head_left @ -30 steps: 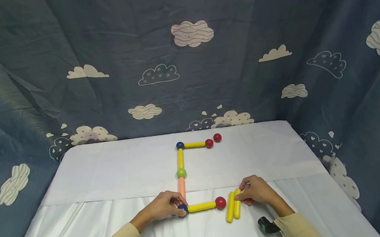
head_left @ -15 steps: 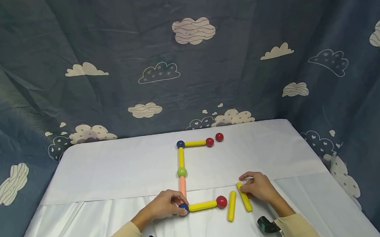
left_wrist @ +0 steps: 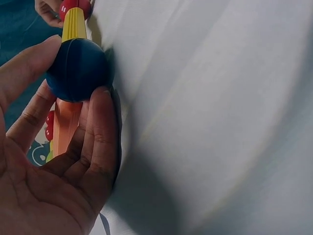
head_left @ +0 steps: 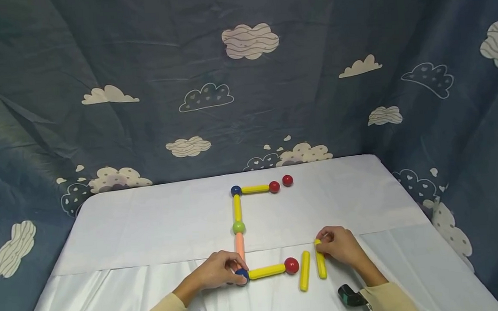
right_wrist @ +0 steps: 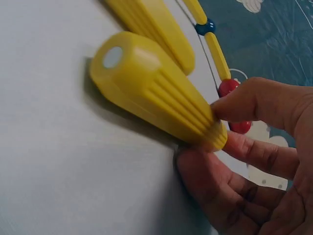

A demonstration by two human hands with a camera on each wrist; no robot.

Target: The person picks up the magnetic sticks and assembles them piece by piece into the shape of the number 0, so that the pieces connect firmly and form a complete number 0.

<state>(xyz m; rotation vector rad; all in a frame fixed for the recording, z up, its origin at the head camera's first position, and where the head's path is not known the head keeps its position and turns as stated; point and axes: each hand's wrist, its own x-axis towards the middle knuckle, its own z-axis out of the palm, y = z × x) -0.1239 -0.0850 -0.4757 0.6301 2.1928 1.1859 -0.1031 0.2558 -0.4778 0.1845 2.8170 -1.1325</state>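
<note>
My left hand pinches a dark blue ball between thumb and fingers at the near left corner of a joined figure. From that ball a yellow rod runs right to a red ball, and a salmon rod runs away from me to a green ball. My right hand pinches the far end of a loose, ridged yellow rod, whose near end shows a pale disc. Between this rod and the red ball lies another loose yellow rod, apart from both.
Beyond the green ball, a yellow rod leads to a far blue ball. From there a yellow rod goes right to a red ball. A separate red ball lies near the back edge of the white-covered table.
The right hand has moved one yellow rod rightward, away from the rod beside it, turning it on the way. Its fingers now hold the far end. The left hand stays on the blue ball.
</note>
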